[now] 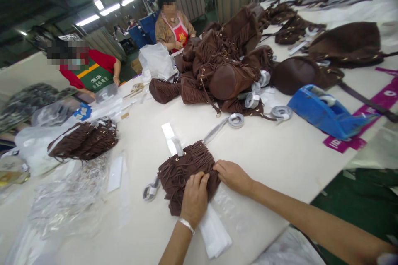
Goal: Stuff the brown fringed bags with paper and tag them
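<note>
1 fringed brown bag (181, 177): laid on white table (264, 145), eyeleted mouth (178, 159) turned to far side; long axis unclear.
Left hand (195, 196): rested over fringe (200, 160), nearer bag's middle; fingers bunched, grip cannot be told.
Right hand (234, 177): fingertips pinched on bag's right edge.

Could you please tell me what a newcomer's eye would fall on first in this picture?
Probably the large heap of dark brown fringed bags, at the far middle of the white table. The bright blue tape dispenser also stands out, to the right of the heap, partly over a purple strip. Up front, the left hand and right hand are on a smaller fringed bag.
</note>
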Demonstrator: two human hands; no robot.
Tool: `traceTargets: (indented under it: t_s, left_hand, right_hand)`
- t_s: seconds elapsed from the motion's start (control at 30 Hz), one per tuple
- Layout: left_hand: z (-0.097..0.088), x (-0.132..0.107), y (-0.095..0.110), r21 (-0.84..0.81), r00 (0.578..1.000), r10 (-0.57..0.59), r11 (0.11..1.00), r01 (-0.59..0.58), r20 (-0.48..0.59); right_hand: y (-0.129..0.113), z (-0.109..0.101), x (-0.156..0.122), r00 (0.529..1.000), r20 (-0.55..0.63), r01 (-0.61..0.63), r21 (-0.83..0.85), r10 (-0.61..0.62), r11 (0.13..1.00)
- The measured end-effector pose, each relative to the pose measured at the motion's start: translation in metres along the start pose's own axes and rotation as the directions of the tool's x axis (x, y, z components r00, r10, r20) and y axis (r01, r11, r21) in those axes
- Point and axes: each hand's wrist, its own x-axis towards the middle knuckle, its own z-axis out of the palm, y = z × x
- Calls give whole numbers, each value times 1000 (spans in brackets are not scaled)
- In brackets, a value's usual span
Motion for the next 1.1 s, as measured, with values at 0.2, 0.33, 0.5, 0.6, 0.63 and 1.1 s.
traceTargets:
  t_s: [0.2,0.33,0.5,0.6,0.63,1.1]
  left_hand:
    - [-18,16,3,-134,987,-89,985,108,136]
    - [-12,13,5,-55,980,-45,997,57,193]
    - [-8,11,7,27,988,0,1000,-4,155]
    - [-8,11,8,46,989,0,999,-6,147]
    - [-9,11,9,50,988,-2,999,-5,152]
    - [-12,30,6,33,952,133,989,-147,274]
  right_hand:
    - [1,27,-3,985,-126,83,-261,-120,962]
    - [0,22,-7,988,-72,115,-272,-139,955]
    - [16,-16,5,981,139,142,-16,-139,990]
    - [30,-41,45,994,78,74,62,-78,995]
    - [34,-43,63,999,28,35,30,-36,999]
    - [41,32,176,984,174,50,-119,-29,992]
